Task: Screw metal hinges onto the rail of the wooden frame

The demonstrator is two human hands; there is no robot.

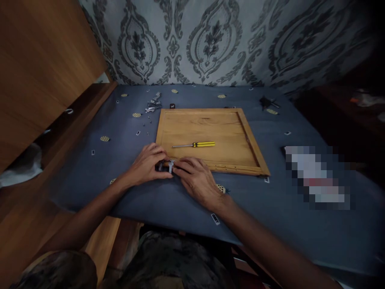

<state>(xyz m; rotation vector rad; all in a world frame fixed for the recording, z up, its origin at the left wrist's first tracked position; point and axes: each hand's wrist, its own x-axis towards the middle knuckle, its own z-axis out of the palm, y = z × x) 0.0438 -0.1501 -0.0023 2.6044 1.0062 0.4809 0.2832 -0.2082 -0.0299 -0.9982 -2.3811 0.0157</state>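
A framed wooden panel (207, 124) lies flat on the blue cloth, its raised border upward. At its near left corner, a metal cabinet hinge (171, 166) is held by both hands. My left hand (150, 163) grips it from the left, thumb below and fingers above. From the right, my right hand (197, 178) pinches the hinge with bent fingers; its fingertips are partly hidden. A screwdriver (203, 144) with a yellow and black handle rests on the panel just beyond the hands, its shaft pointing left.
Several more metal hinges (154, 103) and loose screws (148, 133) lie left of the panel. A small black object (172, 106) sits behind it. Far right is a dark tool (267, 103). A blurred-out item (315, 176) lies at right. A wooden cabinet (45, 60) stands at left.
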